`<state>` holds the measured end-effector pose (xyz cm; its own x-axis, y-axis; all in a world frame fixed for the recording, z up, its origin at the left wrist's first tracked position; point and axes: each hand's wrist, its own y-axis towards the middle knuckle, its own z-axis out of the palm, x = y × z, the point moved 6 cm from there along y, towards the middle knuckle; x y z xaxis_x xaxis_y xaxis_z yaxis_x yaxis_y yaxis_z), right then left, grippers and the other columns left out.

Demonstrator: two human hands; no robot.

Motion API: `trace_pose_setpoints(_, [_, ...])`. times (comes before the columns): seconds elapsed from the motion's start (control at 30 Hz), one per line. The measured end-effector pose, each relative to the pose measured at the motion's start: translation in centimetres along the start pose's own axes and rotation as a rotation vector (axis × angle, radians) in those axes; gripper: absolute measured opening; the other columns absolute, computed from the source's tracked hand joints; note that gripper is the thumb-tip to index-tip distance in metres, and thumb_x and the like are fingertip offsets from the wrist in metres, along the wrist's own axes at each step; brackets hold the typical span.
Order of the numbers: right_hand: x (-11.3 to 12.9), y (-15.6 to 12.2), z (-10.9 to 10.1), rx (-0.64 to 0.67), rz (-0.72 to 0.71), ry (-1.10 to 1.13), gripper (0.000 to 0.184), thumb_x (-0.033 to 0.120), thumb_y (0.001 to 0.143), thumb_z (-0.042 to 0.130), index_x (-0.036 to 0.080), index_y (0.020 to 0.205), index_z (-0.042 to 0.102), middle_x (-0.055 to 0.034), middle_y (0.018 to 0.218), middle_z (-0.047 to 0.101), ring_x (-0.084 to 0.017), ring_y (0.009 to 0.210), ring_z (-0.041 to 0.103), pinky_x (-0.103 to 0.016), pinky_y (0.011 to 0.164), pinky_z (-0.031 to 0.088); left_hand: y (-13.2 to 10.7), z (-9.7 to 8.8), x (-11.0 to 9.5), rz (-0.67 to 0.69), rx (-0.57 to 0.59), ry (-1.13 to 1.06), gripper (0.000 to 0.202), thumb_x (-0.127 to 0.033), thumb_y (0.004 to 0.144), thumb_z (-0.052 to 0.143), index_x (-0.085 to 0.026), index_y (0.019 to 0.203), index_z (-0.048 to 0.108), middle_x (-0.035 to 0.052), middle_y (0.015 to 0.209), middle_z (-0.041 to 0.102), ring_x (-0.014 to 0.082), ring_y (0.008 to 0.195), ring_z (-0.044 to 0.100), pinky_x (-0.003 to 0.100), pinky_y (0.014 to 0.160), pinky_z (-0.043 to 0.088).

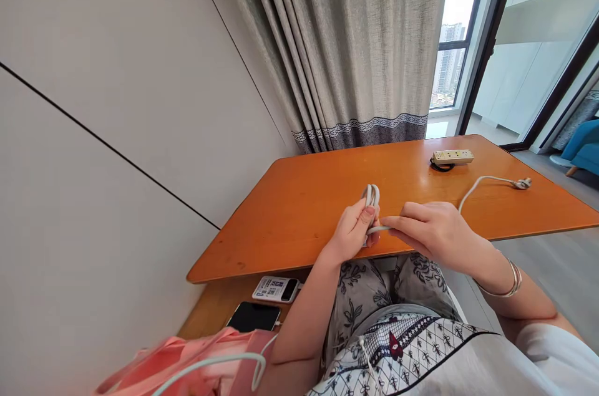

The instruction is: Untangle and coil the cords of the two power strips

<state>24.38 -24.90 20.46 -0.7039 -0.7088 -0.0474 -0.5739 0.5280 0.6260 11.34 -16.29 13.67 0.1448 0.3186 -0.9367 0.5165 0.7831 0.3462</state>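
My left hand is closed round a small coil of white cable above the near edge of the orange wooden table. My right hand pinches the same cable just right of the coil, fingers pressed together. From my right hand the cable runs across the table to its plug end at the right. A bangle sits on my right wrist.
A beige power strip with a dark cord lies at the table's far side. On a lower shelf at the left rest a power bank and a black phone. Pink cloth lies near me. A curtain hangs behind.
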Motion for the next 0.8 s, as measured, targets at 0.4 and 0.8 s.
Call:
trace_pose_setpoints(0.4, [-5.7,2.6,4.2,0.046,0.107,0.413,0.048,0.045,0.105,0.03,0.016,0.104,0.069,-0.0063,0.084,0.066,-0.014,0.076,0.06,-0.024,0.07,0.043,-1.6,1.9,0.0,-0.069,0.338,-0.638,0.052,-0.066,0.091,0.045,-0.022,0.064,0.035,-0.014,0.03,0.013,0.0049,0.022,0.007,0.019,0.03,0.01])
trace_pose_setpoints(0.8, [-8.3,-5.7,12.4,0.328,0.531,0.132,0.048,0.02,0.1,0.032,0.015,0.147,0.041,-0.0156,0.125,0.066,-0.023,0.097,0.068,-0.03,0.075,0.047,-1.6,-6.8,-4.1,0.31,-0.437,-0.851,0.046,-0.049,0.104,0.031,-0.021,0.067,0.033,-0.0146,0.036,0.008,0.0053,0.03,-0.004,0.017,0.036,0.024])
